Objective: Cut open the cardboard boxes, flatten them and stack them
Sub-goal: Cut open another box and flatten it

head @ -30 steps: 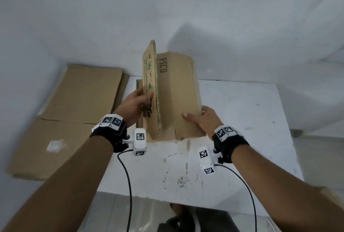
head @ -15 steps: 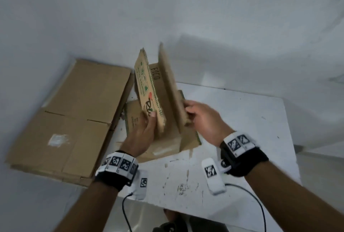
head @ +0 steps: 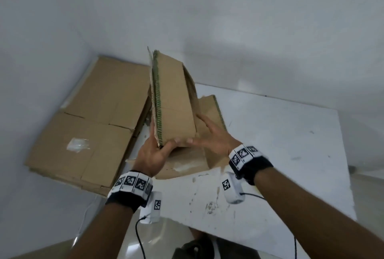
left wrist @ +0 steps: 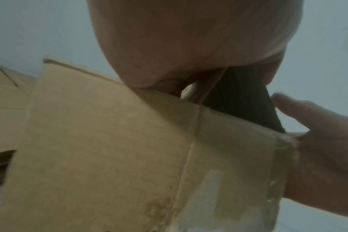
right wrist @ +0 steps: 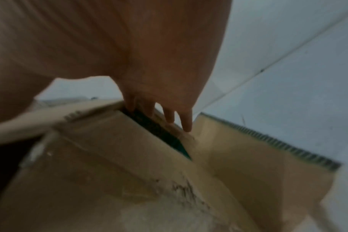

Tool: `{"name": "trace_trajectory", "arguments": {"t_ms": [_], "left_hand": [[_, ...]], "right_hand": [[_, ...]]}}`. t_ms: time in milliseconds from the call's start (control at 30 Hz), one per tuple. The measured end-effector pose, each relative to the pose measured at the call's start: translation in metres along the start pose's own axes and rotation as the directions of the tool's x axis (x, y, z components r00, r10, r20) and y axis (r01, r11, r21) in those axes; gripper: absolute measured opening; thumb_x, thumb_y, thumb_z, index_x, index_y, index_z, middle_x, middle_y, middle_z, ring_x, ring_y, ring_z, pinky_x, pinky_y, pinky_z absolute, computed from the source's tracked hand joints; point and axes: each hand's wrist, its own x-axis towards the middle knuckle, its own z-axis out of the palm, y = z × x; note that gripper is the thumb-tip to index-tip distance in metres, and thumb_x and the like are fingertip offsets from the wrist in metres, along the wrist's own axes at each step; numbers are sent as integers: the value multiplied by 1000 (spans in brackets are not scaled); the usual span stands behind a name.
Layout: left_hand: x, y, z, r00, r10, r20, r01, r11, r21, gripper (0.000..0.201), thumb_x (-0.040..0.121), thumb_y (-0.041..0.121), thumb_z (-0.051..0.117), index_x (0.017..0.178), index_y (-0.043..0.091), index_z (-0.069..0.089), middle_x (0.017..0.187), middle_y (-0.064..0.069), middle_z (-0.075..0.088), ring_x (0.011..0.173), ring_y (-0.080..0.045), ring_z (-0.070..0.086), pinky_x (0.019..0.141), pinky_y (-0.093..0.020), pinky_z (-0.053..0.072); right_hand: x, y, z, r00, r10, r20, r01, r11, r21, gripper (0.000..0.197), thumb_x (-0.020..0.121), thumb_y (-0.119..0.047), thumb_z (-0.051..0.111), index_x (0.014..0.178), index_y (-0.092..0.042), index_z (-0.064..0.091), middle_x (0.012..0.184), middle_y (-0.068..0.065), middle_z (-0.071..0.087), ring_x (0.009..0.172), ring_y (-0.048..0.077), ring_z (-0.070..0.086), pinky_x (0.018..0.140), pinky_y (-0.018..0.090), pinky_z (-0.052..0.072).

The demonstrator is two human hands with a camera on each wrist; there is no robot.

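A brown cardboard box [head: 174, 101], cut open and folded nearly flat, stands tilted over the white table's [head: 280, 155] left edge. Its lower flaps [head: 187, 165] trail on the table. My left hand [head: 164, 142] grips the folded panels at their lower left corner, thumb on the front face. My right hand [head: 195, 132] lies against the lower right edge with fingers straight and spread. In the left wrist view the box [left wrist: 129, 157] fills the frame, with the right hand [left wrist: 318, 157] beside it. In the right wrist view, straight fingers [right wrist: 186, 122] touch the box [right wrist: 109, 157] edge.
A stack of flattened cardboard [head: 83, 123] lies left of the table, close to the wall and just beyond the held box. The table's right half is bare white with scuff marks. Cables hang from both wrist cameras toward the floor.
The two upright panels have closed together into one folded slab and tilted toward the left stack. My right hand has shifted from pinching the right panel to lying flat against it.
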Motion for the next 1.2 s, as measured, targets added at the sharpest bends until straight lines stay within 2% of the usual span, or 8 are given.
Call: {"name": "trace_trajectory", "arguments": {"t_ms": [100,267,400,533,733,833,1067,1200], "left_hand": [[-6,8,-9,1000,6,24,-4,996,-84,63,77,62,66,123,18,72,116,11,75,111,-5,67,99,-31,53],[1,5,-15,999,37,-24,-38,998,-45,61,80,57,65,120,11,73,114,4,75,110,-10,68,98,-33,55],[15,4,-1,998,-70,0,70,997,-42,90,74,76,69,148,28,50,134,10,65,124,-11,60,106,-36,50],[36,3,28,989,-45,143,55,996,-69,107,78,70,76,159,50,10,153,16,49,134,-9,53,109,-42,49],[38,-20,72,951,-77,299,67,997,41,116,76,82,66,159,51,-9,160,14,38,139,-9,47,116,-40,41],[33,-47,67,945,-188,267,144,974,175,94,83,85,51,160,49,10,150,8,54,134,-16,55,111,-39,44],[16,-93,67,967,-238,94,202,934,294,56,104,59,43,154,34,42,132,3,65,117,-18,63,100,-35,50],[28,-105,69,912,-355,-203,399,884,243,32,106,35,48,115,9,63,104,-13,69,100,-36,66,78,-37,48]], "right_hand": [[29,6,22,994,6,105,-9,1000,25,121,50,-76,87,152,-40,33,145,-13,54,131,11,53,111,47,44],[39,3,16,996,-85,-18,82,990,-112,111,44,-82,82,135,-29,48,123,-11,63,110,11,61,98,42,53],[-9,12,-16,891,-84,-446,-74,943,-326,74,60,-87,68,82,-19,52,73,-4,57,63,13,52,56,28,42],[-55,20,-34,935,115,-335,-289,794,-535,84,54,-104,45,65,-22,60,66,-5,63,65,15,62,62,30,52],[-21,36,4,962,84,-261,-224,788,-574,62,96,-70,37,132,-24,56,128,5,64,113,28,61,89,39,47],[3,61,16,937,142,-320,-298,803,-517,39,104,-48,37,118,-19,60,114,8,68,103,29,65,82,36,51],[19,106,49,937,269,-224,-341,848,-405,110,66,-98,43,149,-27,31,140,5,58,124,31,59,101,50,48],[29,125,46,816,321,-481,-416,904,-102,47,101,-43,49,133,-8,47,121,17,64,110,37,62,90,41,50]]}}
